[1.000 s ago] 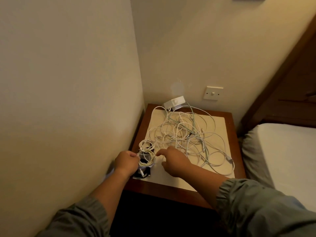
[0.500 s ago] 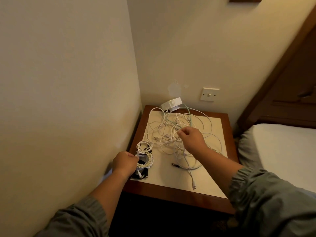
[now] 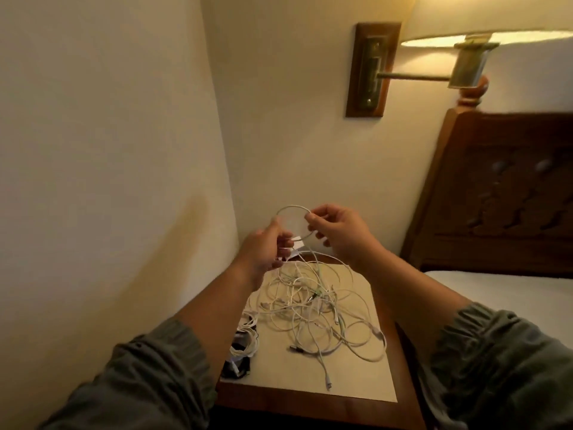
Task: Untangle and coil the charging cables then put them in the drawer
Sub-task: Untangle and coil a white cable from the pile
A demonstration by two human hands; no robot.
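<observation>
Head view: a thin white cable (image 3: 291,207) is lifted off the table and bent into a single round loop at about 12 o'clock from the heap. The left hand (image 3: 263,249) has its fingers curled and pinches the loop's lower left side near a small white plug end. The right hand (image 3: 338,234) pinches the loop's right side between thumb and forefinger, its other fingers loosely bent. The cable's tail drops from the hands into the tangle of cables (image 3: 313,301), a loose knot of white and pale green leads lying on the cream top of the nightstand (image 3: 310,405). One white plug (image 3: 328,383) trails out at 6 o'clock and a dark plug (image 3: 293,348) at 7 o'clock. At 8 o'clock, by the table's left edge, lies a coiled cable (image 3: 248,342) on a dark object (image 3: 240,369) too dim to identify. The left forearm covers part of that coil, and which lead in the heap joins the loop cannot be traced. The nightstand's front is lost in shadow and cut off by the frame's bottom edge.
</observation>
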